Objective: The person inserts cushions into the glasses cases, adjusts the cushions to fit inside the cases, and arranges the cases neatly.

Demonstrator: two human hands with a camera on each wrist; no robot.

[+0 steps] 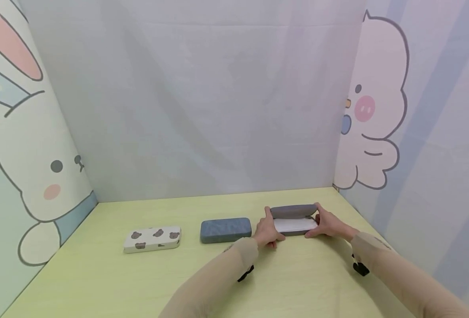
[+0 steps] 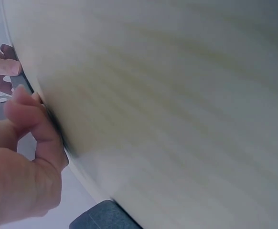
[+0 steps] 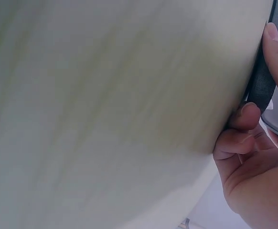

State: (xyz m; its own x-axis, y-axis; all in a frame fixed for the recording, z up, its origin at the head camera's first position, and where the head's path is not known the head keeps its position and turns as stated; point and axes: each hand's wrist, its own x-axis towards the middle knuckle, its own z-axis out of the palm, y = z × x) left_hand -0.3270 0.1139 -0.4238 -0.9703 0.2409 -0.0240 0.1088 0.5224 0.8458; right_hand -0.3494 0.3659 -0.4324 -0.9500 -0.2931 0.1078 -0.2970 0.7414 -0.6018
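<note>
A dark grey glasses case (image 1: pixel 294 212) lies on the right part of the table with its lid raised. Something white (image 1: pixel 292 225), a lining or a folded cloth, shows inside it. My left hand (image 1: pixel 267 230) grips the case's left end, fingers at the lid and thumb at the front edge. At the right end my right hand (image 1: pixel 330 224) holds it the same way. The right wrist view shows the thumb along the dark side of the case (image 3: pixel 263 88), with some fingers curled at its corner. Part of the lid's edge is hidden behind the fingers.
Just left of my left hand lies a blue glasses case (image 1: pixel 225 230), shut. Further left is a shut white case (image 1: pixel 153 239) with brown bear prints. All rest on a yellow-green table (image 1: pixel 171 282). A pale curtain (image 1: pixel 218 110) stands behind, with printed side panels left and right.
</note>
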